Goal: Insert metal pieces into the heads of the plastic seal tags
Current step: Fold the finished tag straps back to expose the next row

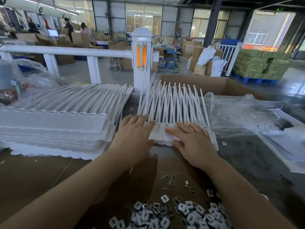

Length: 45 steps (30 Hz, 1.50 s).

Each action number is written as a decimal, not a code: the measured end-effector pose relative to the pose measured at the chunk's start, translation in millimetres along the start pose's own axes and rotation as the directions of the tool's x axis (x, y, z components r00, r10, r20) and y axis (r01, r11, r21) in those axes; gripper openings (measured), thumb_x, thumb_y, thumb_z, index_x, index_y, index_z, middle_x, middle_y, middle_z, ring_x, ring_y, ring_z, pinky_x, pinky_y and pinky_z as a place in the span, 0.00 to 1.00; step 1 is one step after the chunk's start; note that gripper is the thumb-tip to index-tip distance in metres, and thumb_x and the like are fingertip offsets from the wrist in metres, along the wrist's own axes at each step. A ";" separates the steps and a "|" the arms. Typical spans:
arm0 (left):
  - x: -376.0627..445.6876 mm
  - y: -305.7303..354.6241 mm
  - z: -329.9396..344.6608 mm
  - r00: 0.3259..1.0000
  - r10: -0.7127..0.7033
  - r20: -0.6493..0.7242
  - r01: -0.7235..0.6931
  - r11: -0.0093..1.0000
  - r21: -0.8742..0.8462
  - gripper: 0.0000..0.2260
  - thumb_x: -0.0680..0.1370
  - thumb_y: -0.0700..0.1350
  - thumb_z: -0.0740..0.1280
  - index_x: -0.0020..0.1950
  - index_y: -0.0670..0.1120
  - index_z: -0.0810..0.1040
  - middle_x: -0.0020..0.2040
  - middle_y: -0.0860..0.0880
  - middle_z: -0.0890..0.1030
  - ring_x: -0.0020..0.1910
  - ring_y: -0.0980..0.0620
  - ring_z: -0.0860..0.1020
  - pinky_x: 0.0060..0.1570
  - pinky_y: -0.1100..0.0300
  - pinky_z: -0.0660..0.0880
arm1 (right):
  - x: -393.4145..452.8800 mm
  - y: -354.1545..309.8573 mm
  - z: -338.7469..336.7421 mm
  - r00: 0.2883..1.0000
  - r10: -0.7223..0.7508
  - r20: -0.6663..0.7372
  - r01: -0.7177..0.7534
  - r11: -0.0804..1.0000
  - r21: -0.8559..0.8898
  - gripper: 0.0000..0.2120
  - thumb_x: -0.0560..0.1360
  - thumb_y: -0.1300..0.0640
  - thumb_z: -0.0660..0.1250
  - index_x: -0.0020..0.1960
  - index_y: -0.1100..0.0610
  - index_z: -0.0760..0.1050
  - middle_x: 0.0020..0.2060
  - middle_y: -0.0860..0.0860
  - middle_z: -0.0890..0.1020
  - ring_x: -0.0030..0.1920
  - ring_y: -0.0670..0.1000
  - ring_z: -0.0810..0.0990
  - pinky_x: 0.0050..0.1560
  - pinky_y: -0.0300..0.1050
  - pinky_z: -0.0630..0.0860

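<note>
Big stack of white plastic seal-tag sheets (54,128) piled at left on the grey worktable (247,156). Centre, one fanned white strip of seal tags (166,106) lying flat, heads nearest. Left hand (133,134) and right hand (191,141) pressing on those heads, fingers spread, gripping nothing. Nearest, heap of small silvery slotted metal pieces (178,214), untouched.

No readable text, label, brand or number is showing anywhere: the faint bluish marks on a white sack (217,67) in the background and the glowing monitor screen (53,32) far to the left are appearing too blurred to make out.
</note>
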State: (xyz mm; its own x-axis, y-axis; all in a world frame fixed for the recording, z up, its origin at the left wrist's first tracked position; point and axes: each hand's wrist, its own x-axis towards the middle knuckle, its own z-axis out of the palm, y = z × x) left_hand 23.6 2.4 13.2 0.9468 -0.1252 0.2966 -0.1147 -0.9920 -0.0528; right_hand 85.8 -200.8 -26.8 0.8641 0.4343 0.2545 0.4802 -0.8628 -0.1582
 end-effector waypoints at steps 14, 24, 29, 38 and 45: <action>14.0 -93.5 -42.9 0.764 -0.607 0.220 0.582 0.795 0.171 0.27 0.80 0.63 0.56 0.70 0.45 0.70 0.73 0.40 0.68 0.71 0.37 0.67 0.70 0.35 0.56 | -2.3 -0.7 -0.9 0.999 0.015 0.030 -0.016 0.999 0.043 0.23 0.83 0.44 0.54 0.76 0.31 0.57 0.80 0.43 0.56 0.79 0.53 0.50 0.75 0.52 0.44; 12.4 -104.0 -46.7 0.709 -0.692 0.138 0.692 0.720 0.054 0.34 0.78 0.65 0.55 0.72 0.40 0.69 0.76 0.36 0.62 0.74 0.35 0.61 0.69 0.35 0.59 | -2.1 -0.5 0.1 0.989 0.009 0.145 -0.018 0.998 0.059 0.24 0.83 0.41 0.52 0.77 0.30 0.49 0.81 0.43 0.46 0.80 0.53 0.42 0.76 0.52 0.38; 14.5 -108.8 -57.1 0.693 -0.719 0.052 0.713 0.673 -0.195 0.42 0.75 0.71 0.57 0.71 0.36 0.69 0.76 0.34 0.58 0.74 0.33 0.58 0.70 0.33 0.55 | -2.5 -2.2 -0.9 0.989 0.008 0.148 -0.017 0.998 0.059 0.25 0.83 0.41 0.52 0.77 0.31 0.49 0.81 0.43 0.46 0.80 0.54 0.42 0.77 0.53 0.38; -0.6 -33.4 -74.4 0.775 -0.490 -0.399 0.471 0.869 -0.152 0.38 0.77 0.69 0.49 0.58 0.33 0.73 0.63 0.33 0.69 0.62 0.35 0.67 0.61 0.40 0.62 | -3.2 -20.3 -21.7 0.971 0.092 -0.222 0.073 0.767 0.637 0.05 0.79 0.48 0.65 0.51 0.41 0.81 0.43 0.34 0.83 0.48 0.37 0.78 0.49 0.32 0.70; -14.7 34.5 -42.2 0.857 -0.277 -0.435 0.282 0.958 -0.054 0.22 0.82 0.55 0.58 0.60 0.35 0.73 0.60 0.37 0.71 0.58 0.38 0.69 0.58 0.43 0.63 | -4.0 -25.3 -39.4 0.974 -0.117 0.194 -0.154 0.286 0.946 0.16 0.79 0.37 0.60 0.62 0.38 0.79 0.58 0.45 0.84 0.57 0.46 0.81 0.58 0.49 0.76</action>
State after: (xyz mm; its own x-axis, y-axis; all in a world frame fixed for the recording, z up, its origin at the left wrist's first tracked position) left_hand -6.9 -30.6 47.2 0.7123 0.1601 0.6834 0.1408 -0.9864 0.0844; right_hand 64.3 -190.8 13.8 0.8145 0.5744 0.0816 0.1471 -0.0684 -0.9867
